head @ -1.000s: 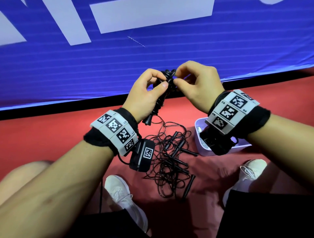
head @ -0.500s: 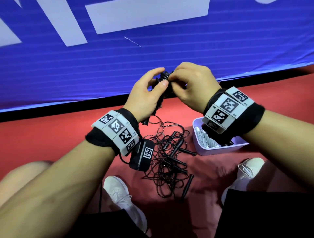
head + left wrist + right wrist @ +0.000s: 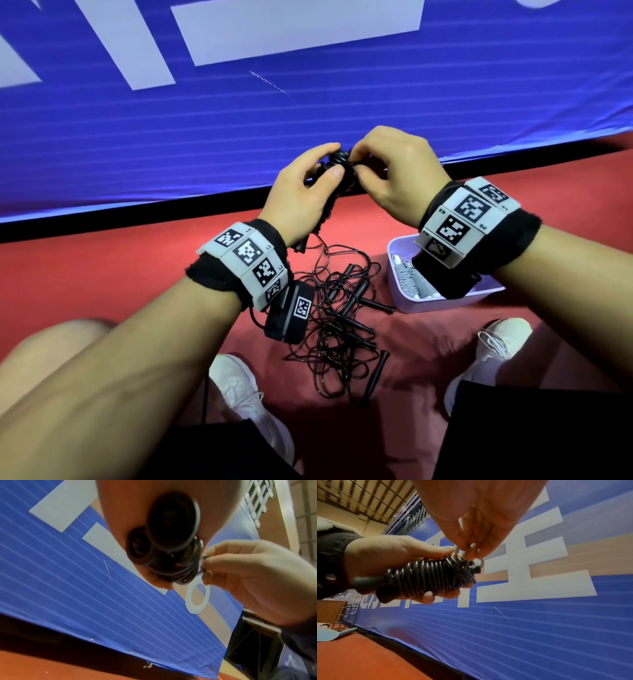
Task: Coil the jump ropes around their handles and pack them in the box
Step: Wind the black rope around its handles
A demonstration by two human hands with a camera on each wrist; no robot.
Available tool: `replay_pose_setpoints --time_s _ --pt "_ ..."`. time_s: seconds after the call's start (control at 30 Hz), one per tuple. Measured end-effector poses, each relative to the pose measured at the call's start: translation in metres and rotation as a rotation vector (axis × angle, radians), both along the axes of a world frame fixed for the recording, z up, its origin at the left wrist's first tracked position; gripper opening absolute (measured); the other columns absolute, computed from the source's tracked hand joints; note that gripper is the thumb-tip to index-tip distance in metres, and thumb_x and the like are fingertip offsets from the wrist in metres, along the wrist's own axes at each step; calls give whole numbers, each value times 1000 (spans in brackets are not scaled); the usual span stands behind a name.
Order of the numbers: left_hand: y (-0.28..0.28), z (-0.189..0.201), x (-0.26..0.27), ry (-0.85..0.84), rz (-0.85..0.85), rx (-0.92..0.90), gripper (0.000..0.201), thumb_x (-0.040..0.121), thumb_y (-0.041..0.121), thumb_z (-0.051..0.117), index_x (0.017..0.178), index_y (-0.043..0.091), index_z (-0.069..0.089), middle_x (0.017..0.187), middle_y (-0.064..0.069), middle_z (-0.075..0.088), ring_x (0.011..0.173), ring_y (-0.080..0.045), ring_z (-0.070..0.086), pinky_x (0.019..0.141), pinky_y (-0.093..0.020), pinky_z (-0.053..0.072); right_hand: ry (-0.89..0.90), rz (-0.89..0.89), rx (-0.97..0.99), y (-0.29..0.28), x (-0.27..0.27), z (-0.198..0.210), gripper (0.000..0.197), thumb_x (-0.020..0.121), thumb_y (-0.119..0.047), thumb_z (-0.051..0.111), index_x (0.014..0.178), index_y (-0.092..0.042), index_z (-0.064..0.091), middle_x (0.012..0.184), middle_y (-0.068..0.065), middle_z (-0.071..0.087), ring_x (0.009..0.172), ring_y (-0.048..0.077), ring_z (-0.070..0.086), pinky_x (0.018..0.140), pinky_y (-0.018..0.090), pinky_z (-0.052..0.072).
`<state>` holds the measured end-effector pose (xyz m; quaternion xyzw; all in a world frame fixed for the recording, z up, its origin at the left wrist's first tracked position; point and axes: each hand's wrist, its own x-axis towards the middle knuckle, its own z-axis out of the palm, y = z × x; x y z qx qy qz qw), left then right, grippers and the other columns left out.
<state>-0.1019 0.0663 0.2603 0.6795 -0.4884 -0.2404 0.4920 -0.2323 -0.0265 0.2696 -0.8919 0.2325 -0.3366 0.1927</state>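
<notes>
Head view: a seated person holds a coiled jump rope (image 3: pixel 337 178) up in front of a blue banner (image 3: pixel 137 137), above a red floor (image 3: pixel 85 274). The left hand (image 3: pixel 301 195) has its fingers curled round the wound bundle. The right hand (image 3: pixel 394 171) pinches at the bundle's top end. On the floor between white shoes lies a tangled pile of loose black ropes (image 3: pixel 335 329) with slim handles. Just to the right of the pile sits a pale lilac box (image 3: pixel 445 305) with a coiled white rope (image 3: pixel 411 281) inside; the right wristband hides much of the box's interior.

Left wrist view: the butt ends of two black handles (image 3: pixel 164 531) fill the frame, blurred, pressed in the left palm. The right fingers (image 3: pixel 207 561) nip a thin rope loop beside the coils; whether it is a free end or a tuck is hard to tell.

Right wrist view: the left hand wraps the bundle, tight glossy black turns round the handles. The right fingertips pinch a loop at the end nearest the handle caps.

The cord looks thin, springy and slick, so turns would likely loosen if released. The firm handles under the coils seem the safest place to hold; the bundle appears light.
</notes>
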Motion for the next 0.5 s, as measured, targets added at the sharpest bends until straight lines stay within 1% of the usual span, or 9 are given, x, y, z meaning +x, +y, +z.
replay_pose_setpoints --time_s 0.03,0.1,0.2,0.27,0.3,0.33,0.4,0.43,0.5 --pt "-1 0 0 36 -10 9 31 96 20 55 127 26 57 117 7 63 111 -8 58 103 -23 43 -3 -7 40 -2 -2 -1 13 83 -13 57 92 -8 66 89 5 64 79 19 55 74 21 39" --pt "-4 2 -2 97 -38 20 33 90 30 56 123 33 55 117 2 65 115 -14 59 106 -37 43 -10 -27 122 -5 -5 -1 15 84 -12 61 97 -9 67 94 2 66 81 14 56 75 13 37" --pt "-7 6 -9 128 -82 27 40 82 35 57 122 34 54 118 3 63 120 -16 57 106 -45 43 -48 -87 233 -5 -11 0 16 84 -8 62 98 -10 71 93 2 70 87 15 63 83 19 45" --pt "-12 8 -15 97 -89 25 44 85 32 58 129 30 54 121 6 60 120 -15 56 104 -45 45 -89 -121 282 -7 -16 1 17 83 -6 62 96 -9 73 88 3 71 85 15 66 85 24 49" --pt "-15 7 -17 70 -89 20 45 89 29 59 133 26 53 123 6 59 119 -13 56 103 -41 46 -106 -131 299 -9 -18 2 17 83 -5 62 94 -9 73 85 4 71 81 15 67 83 27 51" --pt "-19 6 -18 34 -92 13 44 93 23 59 137 23 51 125 5 58 118 -10 55 103 -33 46 -114 -135 308 -10 -20 3 17 82 -4 61 93 -10 74 82 5 71 77 16 68 81 30 53" --pt "-25 4 -21 -54 -92 -8 43 96 16 56 139 18 50 128 5 57 115 1 50 99 -8 37 -87 -132 269 -12 -25 6 17 82 -5 61 91 -9 74 81 8 72 76 19 68 79 33 53" --pt "-27 3 -23 -89 -90 -17 43 96 15 56 139 16 51 129 4 58 114 5 48 95 -1 33 -61 -131 229 -13 -27 6 17 82 -7 61 92 -10 75 82 8 73 79 20 68 80 31 51" --pt "-31 0 -26 -135 -88 -33 41 96 13 57 137 13 53 132 2 58 111 10 45 94 2 30 -15 -141 154 -15 -31 8 18 82 -11 61 93 -11 75 87 7 73 86 22 67 81 28 48"
